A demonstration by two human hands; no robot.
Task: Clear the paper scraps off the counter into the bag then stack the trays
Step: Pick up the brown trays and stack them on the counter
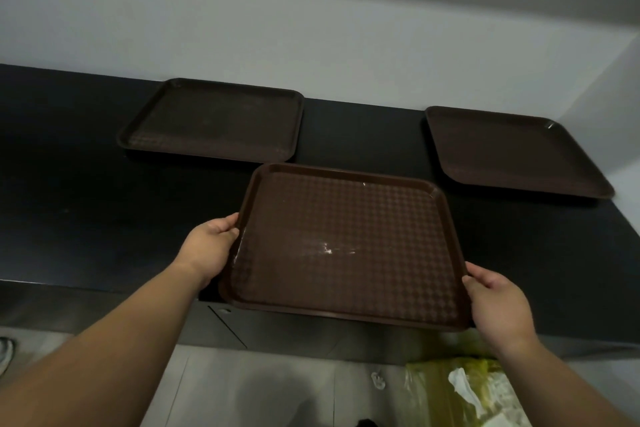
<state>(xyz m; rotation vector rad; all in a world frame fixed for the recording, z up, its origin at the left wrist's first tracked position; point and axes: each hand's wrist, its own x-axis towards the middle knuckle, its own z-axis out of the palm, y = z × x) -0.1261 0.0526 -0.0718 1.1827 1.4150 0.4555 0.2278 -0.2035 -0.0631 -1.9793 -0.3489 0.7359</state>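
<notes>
A brown textured tray (346, 246) is held in front of me, its near edge jutting past the front of the black counter (69, 204). My left hand (207, 246) grips its left rim and my right hand (498, 305) grips its right near corner. A second brown tray (211, 121) lies flat at the back left of the counter. A third tray (512, 149) lies at the back right. On the floor at lower right sits a yellow-green plastic bag (446, 388) with white paper scraps (464, 388) inside.
A pale wall (311, 38) runs behind the counter and turns at the right end. Dark cabinet fronts (277, 333) sit under the counter. The floor is grey tile, with a shoe (5, 354) at the far left edge.
</notes>
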